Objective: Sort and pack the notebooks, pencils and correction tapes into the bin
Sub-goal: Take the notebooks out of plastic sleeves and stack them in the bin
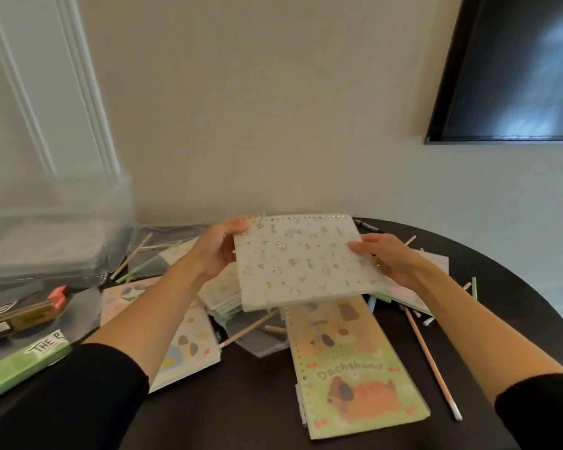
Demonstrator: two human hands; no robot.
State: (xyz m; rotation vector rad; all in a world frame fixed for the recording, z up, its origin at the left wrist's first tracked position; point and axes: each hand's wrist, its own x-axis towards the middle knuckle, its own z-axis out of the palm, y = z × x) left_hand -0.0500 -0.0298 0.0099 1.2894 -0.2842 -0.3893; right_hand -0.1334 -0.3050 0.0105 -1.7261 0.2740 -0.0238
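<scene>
**Frosted plastic cover: spiral notebook held aloft in two hands**

Patterned notebook (301, 264) is held clear of the dark table (517, 287), above the scattered pile at centre. Left hand (216, 251) grips its far-left corner, thumb on the cover. Right hand (392, 261) grips the right edge the same way. The hands are apart and the book spans the gap.

Handling, by judgement: light, fairly stiff when closed, cover likely slick. Edge grips with the thumb on top suit it; avoid lifting by the wire coil.

Orientation: cover faces up, near edge dipped slightly. Coil runs along the far edge at 12 o'clock, so the bound side lies 9-to-3, and that looks to be the long axis (foreshortening makes this uncertain).

Clear bin (56, 228) sits at 9 o'clock of the book, blurred. Dachshund notebook (355, 368) lies flat at 6 o'clock, with a loose pencil (433, 362) at about 4.
</scene>
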